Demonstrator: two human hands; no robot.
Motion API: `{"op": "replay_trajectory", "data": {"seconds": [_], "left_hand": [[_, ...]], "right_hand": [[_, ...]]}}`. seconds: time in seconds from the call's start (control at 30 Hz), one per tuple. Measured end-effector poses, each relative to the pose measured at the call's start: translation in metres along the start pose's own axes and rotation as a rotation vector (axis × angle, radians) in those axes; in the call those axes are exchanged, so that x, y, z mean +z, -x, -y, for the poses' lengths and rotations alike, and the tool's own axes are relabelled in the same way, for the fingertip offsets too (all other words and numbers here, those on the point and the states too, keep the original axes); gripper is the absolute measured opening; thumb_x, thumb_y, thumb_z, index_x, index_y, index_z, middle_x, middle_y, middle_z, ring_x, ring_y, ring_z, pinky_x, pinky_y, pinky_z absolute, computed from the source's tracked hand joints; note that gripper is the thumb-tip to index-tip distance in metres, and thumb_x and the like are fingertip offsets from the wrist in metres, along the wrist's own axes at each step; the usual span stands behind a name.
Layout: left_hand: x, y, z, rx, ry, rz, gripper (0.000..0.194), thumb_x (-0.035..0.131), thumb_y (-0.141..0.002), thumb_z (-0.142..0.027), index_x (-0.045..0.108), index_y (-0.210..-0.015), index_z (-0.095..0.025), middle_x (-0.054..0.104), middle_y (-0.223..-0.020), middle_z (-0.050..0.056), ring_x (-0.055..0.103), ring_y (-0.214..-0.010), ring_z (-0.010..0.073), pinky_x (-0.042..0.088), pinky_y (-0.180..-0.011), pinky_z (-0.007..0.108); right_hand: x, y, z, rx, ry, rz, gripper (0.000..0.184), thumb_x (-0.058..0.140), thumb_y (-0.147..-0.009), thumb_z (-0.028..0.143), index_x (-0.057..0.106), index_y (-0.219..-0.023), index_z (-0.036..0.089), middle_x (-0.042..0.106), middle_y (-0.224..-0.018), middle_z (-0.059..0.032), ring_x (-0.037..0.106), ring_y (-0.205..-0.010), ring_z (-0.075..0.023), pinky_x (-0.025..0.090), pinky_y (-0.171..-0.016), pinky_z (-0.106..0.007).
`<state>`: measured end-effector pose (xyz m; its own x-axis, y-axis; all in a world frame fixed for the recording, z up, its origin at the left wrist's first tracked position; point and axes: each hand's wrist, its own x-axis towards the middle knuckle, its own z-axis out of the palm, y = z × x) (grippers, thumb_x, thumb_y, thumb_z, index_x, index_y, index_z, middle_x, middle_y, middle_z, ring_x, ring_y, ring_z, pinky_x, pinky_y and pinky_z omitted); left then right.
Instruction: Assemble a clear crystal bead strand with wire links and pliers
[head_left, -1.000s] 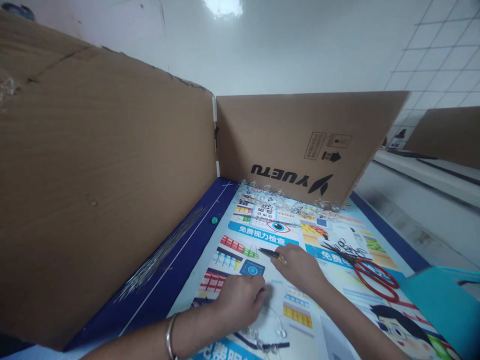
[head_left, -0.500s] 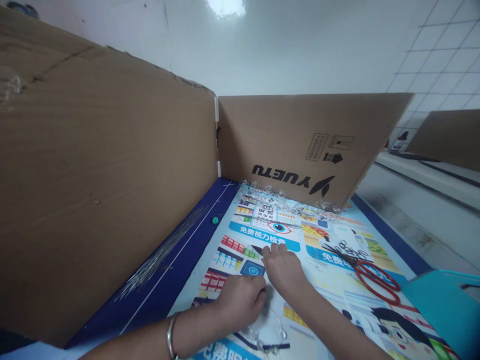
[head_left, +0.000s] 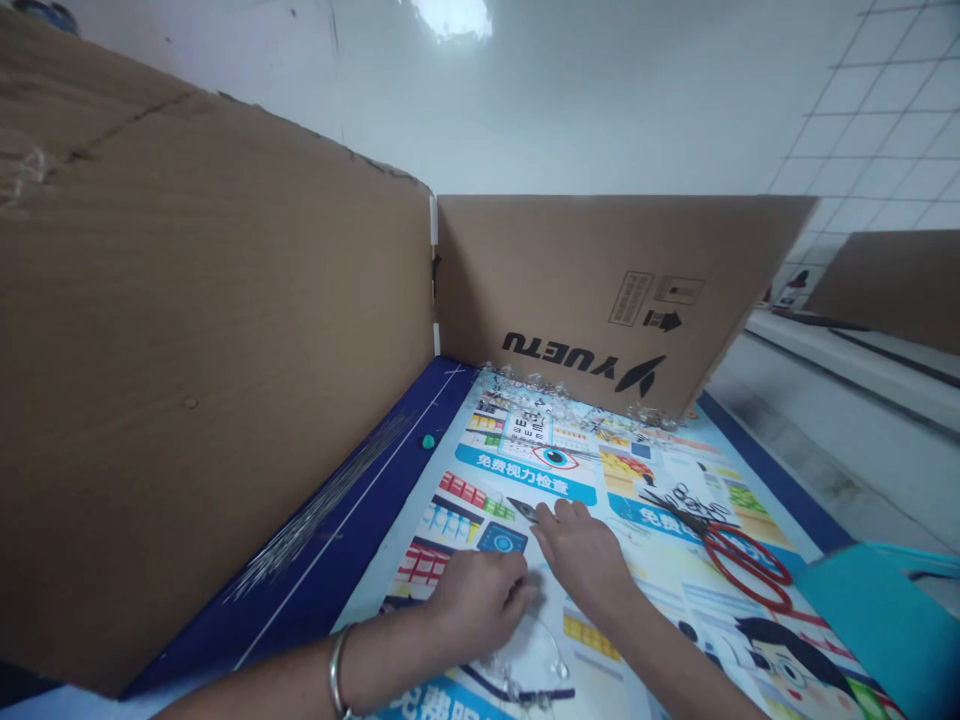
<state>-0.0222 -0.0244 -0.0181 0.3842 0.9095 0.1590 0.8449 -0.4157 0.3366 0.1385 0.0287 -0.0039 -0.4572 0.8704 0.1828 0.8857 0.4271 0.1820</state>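
Observation:
My left hand point(head_left: 480, 605) is closed in a fist low over the printed sheet, with a metal bangle point(head_left: 339, 670) on its wrist. What its fingers pinch is too small to make out. A thin strand with clear beads point(head_left: 555, 665) lies in a loop just below it. Ahead and to the right, my right hand point(head_left: 581, 550) has its fingers curled downward, their tips hidden. A dark, pointed, flat piece point(head_left: 523, 509) sticks out at its fingertips; I cannot tell whether the hand grips it.
Red-handled scissors point(head_left: 742, 565) lie to the right beside small black loops point(head_left: 694, 500). Cardboard panels point(head_left: 225, 350) stand left and behind, with clear beaded pieces point(head_left: 585, 405) along the rear one. Thin wires point(head_left: 315, 510) and a green bit point(head_left: 428, 441) lie left. A turquoise object point(head_left: 885, 610) sits right.
My right hand has shifted slightly right and toward me, showing more of the dark pointed piece. My left hand has hardly moved, and the view has tilted a little.

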Motion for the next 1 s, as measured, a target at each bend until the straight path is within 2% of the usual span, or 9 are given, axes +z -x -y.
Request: {"op": "replay_trajectory", "data": {"seconds": [0.13,0.23,0.33,0.43,0.57,0.8,0.9,1.0], "left_hand": [[-0.001,0.002,-0.001,-0.006,0.042,0.011,0.019,0.047,-0.084,-0.037,0.057,-0.08,-0.022,0.067,-0.077,-0.001,0.062,-0.069,0.0179,0.037,-0.056,0.024],[-0.005,-0.002,0.003,-0.018,0.067,0.003,0.02,0.047,-0.085,-0.038,0.058,-0.077,-0.022,0.067,-0.075,-0.002,0.061,-0.068,0.0158,0.035,-0.056,0.023],[-0.014,-0.013,0.015,-0.143,0.064,-0.056,0.023,0.041,-0.089,-0.035,0.056,-0.078,-0.022,0.065,-0.076,-0.003,0.06,-0.07,0.0133,0.036,-0.058,0.021],[-0.021,-0.027,0.03,-0.232,0.018,-0.104,0.014,0.042,-0.089,-0.03,0.053,-0.088,-0.021,0.063,-0.089,0.0,0.059,-0.079,0.0142,0.038,-0.063,0.022],[-0.021,-0.042,0.043,-0.297,-0.049,-0.08,0.012,0.048,-0.085,-0.028,0.052,-0.092,-0.019,0.061,-0.096,0.004,0.058,-0.087,0.0176,0.039,-0.067,0.024],[-0.012,-0.056,0.043,-0.304,-0.136,-0.008,0.013,0.042,-0.087,-0.02,0.054,-0.092,-0.016,0.06,-0.098,0.008,0.06,-0.087,0.021,0.041,-0.071,0.03],[-0.01,-0.06,0.043,-0.301,-0.151,-0.006,0.015,0.041,-0.087,-0.017,0.054,-0.094,-0.014,0.059,-0.098,0.011,0.06,-0.088,0.022,0.041,-0.073,0.032],[-0.01,-0.058,0.041,-0.291,-0.139,-0.041,0.014,0.041,-0.088,-0.018,0.053,-0.092,-0.015,0.06,-0.094,0.009,0.059,-0.086,0.0208,0.041,-0.071,0.029]], "right_hand": [[-0.005,0.009,-0.007,0.027,-0.024,0.009,0.024,0.038,-0.091,0.031,0.056,-0.104,0.02,0.058,-0.09,-0.0097,0.052,-0.087,-0.0246,0.038,-0.06,-0.028],[-0.008,0.007,-0.008,0.044,-0.058,0.022,0.023,0.042,-0.09,0.034,0.058,-0.1,0.021,0.058,-0.09,-0.0088,0.053,-0.087,-0.0239,0.037,-0.061,-0.027],[-0.011,0.002,-0.006,0.059,-0.1,0.042,0.021,0.045,-0.087,0.035,0.06,-0.092,0.021,0.059,-0.087,-0.0077,0.055,-0.085,-0.0235,0.037,-0.06,-0.027],[-0.011,0.0,-0.004,0.066,-0.156,0.07,0.022,0.045,-0.087,0.036,0.061,-0.09,0.021,0.06,-0.084,-0.0068,0.056,-0.083,-0.0222,0.036,-0.059,-0.026],[-0.008,0.005,-0.004,0.09,-0.236,0.097,0.022,0.044,-0.086,0.035,0.061,-0.093,0.021,0.06,-0.086,-0.0065,0.056,-0.085,-0.022,0.036,-0.061,-0.026],[-0.003,0.014,-0.01,0.152,-0.419,0.142,0.025,0.041,-0.087,0.038,0.06,-0.095,0.022,0.06,-0.087,-0.0049,0.057,-0.084,-0.0205,0.036,-0.063,-0.026],[-0.002,0.017,-0.014,0.181,-0.507,0.157,0.025,0.041,-0.086,0.04,0.059,-0.092,0.022,0.059,-0.085,-0.0036,0.057,-0.081,-0.0194,0.036,-0.062,-0.026],[0.0,0.021,-0.017,0.199,-0.588,0.153,0.025,0.041,-0.086,0.041,0.056,-0.085,0.021,0.058,-0.082,-0.0027,0.056,-0.079,-0.0187,0.036,-0.063,-0.026]]}}
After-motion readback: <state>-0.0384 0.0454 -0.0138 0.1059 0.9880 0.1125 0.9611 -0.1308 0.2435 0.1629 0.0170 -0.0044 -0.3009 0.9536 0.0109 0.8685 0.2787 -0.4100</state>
